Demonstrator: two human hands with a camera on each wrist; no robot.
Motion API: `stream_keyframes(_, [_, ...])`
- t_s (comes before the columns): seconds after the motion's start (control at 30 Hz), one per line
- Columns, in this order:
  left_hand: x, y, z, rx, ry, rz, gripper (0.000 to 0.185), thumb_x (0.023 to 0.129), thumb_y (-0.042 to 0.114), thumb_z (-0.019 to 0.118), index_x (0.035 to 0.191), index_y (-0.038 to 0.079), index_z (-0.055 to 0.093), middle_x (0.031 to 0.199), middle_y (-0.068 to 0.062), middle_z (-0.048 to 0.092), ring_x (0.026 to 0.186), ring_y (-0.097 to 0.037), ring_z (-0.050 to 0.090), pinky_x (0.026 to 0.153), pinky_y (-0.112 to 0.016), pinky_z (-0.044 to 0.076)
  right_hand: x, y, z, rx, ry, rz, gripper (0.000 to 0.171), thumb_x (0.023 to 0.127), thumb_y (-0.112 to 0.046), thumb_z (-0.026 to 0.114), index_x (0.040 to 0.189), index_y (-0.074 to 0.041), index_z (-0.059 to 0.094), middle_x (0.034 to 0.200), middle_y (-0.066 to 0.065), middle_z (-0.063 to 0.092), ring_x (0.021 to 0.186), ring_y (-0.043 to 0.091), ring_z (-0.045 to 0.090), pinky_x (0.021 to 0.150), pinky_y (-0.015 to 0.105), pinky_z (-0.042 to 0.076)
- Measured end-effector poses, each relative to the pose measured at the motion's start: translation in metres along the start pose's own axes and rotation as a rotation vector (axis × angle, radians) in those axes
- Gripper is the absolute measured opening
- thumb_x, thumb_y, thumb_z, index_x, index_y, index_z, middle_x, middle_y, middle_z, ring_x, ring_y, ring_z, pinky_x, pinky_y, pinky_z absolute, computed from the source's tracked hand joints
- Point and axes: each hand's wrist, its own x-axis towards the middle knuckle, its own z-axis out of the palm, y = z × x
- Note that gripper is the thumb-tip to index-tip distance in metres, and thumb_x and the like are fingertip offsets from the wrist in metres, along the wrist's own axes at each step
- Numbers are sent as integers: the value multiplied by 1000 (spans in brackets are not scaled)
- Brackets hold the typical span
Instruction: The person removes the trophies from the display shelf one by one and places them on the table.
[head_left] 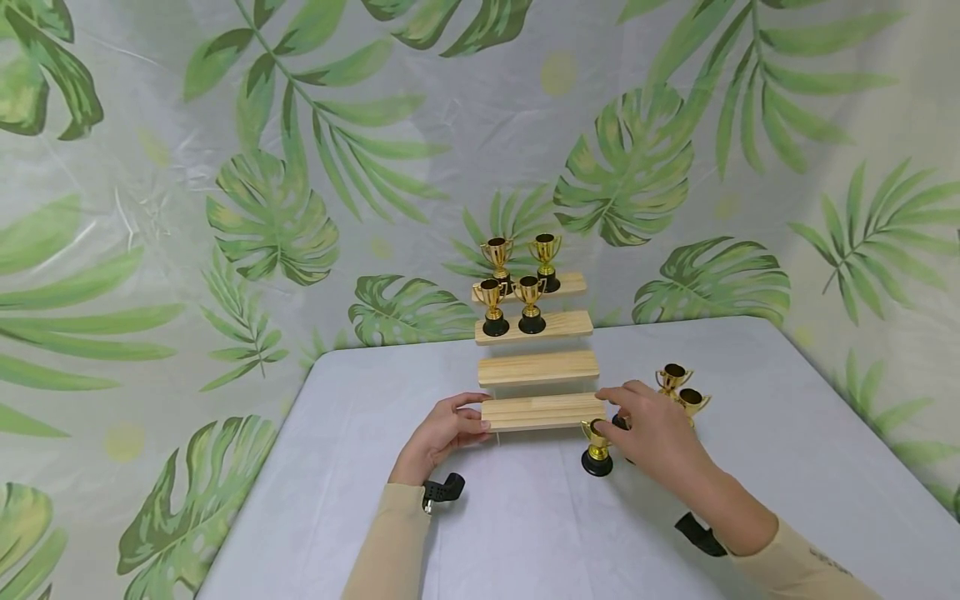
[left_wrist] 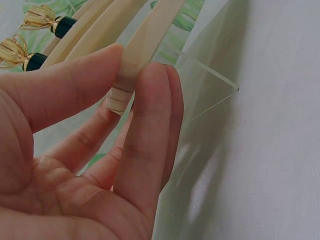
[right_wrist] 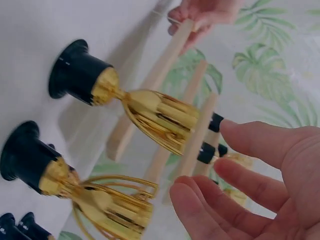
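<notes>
A tiered stand has wooden shelves, the lowest shelf point(head_left: 543, 412) nearest me. My left hand point(head_left: 444, 429) pinches that shelf's left end between thumb and fingers, as the left wrist view point(left_wrist: 117, 100) also shows. At the shelf's right end my right hand point(head_left: 660, 429) hovers over small gold trophies with black bases. Its thumb and fingers are apart, with nothing held between them in the right wrist view. One trophy point(right_wrist: 160, 115) stands just beyond the fingertips, a second trophy point(right_wrist: 112, 205) beside it. The front trophy point(head_left: 597, 450) is upright on the table; another is partly hidden by the hand.
Two trophies stand on the top shelf point(head_left: 573, 284) and two on the shelf below point(head_left: 573, 323), all toward the left. More trophies point(head_left: 673, 377) stand right of the stand, behind my right hand. A white cloth covers the table point(head_left: 375, 400); a leaf-patterned backdrop point(head_left: 480, 125) hangs behind.
</notes>
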Motion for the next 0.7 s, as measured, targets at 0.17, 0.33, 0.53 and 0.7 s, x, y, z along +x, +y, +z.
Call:
stream_keyframes(0.17, [0,0,-1,3,-9,11,58,84,-10,73,138,0,56,97,-16,67,86,-23,70,82,-37,60,10,-4,-8,0,66,-64,35,80,-18,86,113,-11,75,96,2,67,74,14,63,53,27,48])
stream_keyframes(0.33, [0,0,-2,-3,-13,10,58,84,-11,72,138,-1,56,98,-16,67,86,-23,70,82,-37,60,23,-8,-16,20,107,-98,36,80,-16,86,114,-11,74,95,3,67,73,16,64,56,31,52])
stream_keyframes(0.53, [1,-1,-2,-7,-19,11,58,83,-11,73,138,-1,56,99,-17,68,86,-24,70,81,-38,61,35,-16,-25,64,144,-103,37,82,-18,84,118,-11,73,103,3,69,79,20,70,61,37,59])
stream_keyframes(0.7, [1,-1,-1,-9,-13,5,56,83,-11,73,136,1,58,101,-17,68,87,-25,70,81,-38,61,45,-21,-29,102,159,-110,39,82,-18,84,119,-12,73,103,2,69,83,22,69,68,39,61])
